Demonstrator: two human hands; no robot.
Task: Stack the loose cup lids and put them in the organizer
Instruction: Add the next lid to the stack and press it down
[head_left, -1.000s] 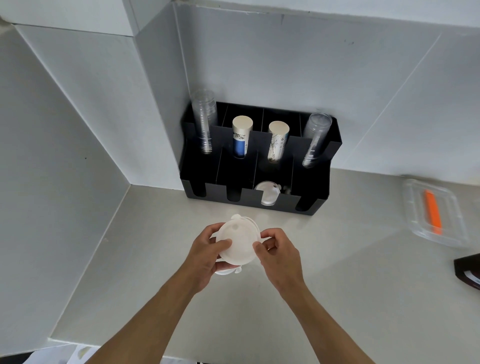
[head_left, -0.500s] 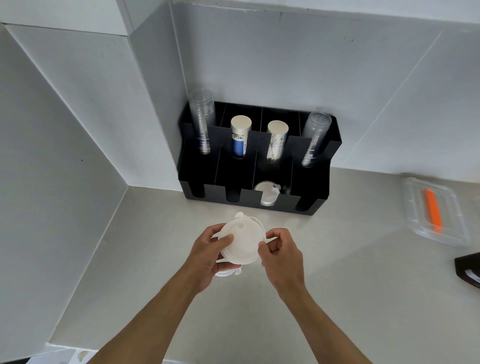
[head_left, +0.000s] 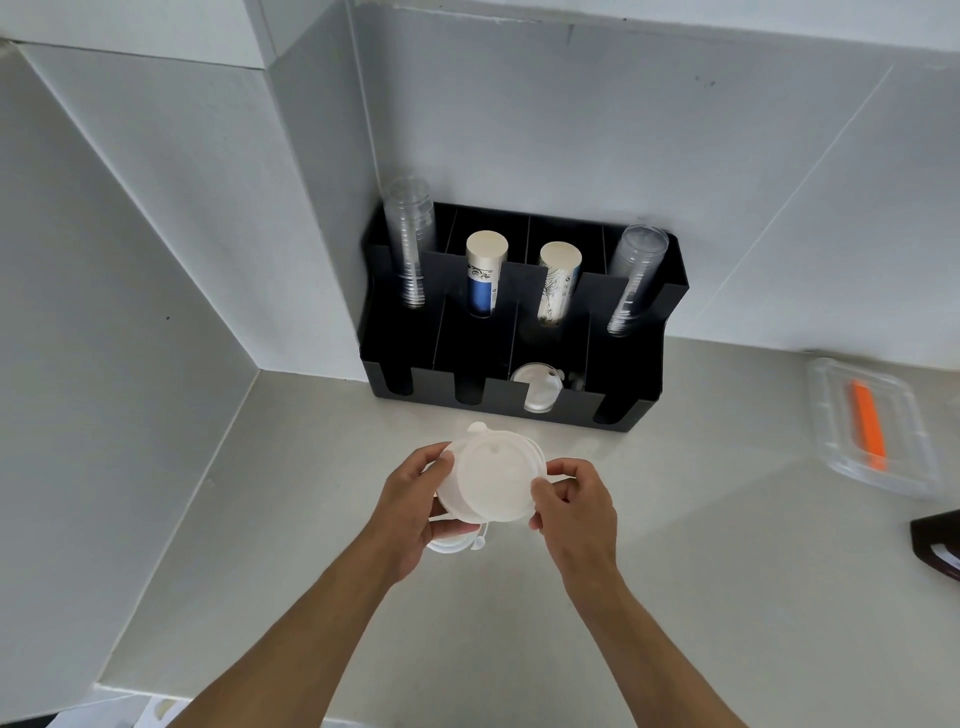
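A stack of white translucent cup lids (head_left: 491, 480) is held above the counter between both hands. My left hand (head_left: 410, 512) cups its left side and underside, with a lower lid sticking out below the fingers. My right hand (head_left: 574, 506) pinches the right edge. The black organizer (head_left: 498, 400) stands against the back wall just beyond the lids. Its third front slot holds a few white lids (head_left: 537, 389). The other front slots look dark and I cannot see anything in them.
The organizer's rear slots hold clear cup stacks (head_left: 410, 244) (head_left: 634, 275) and paper cup stacks (head_left: 483, 270) (head_left: 558, 283). A clear plastic container with an orange item (head_left: 867, 426) lies at the right. A dark object (head_left: 940, 540) sits at the right edge. Walls close the left and back.
The lid stack has been turned slightly in my hands and my right fingers have shifted along its edge. Both hands stay in about the same place.
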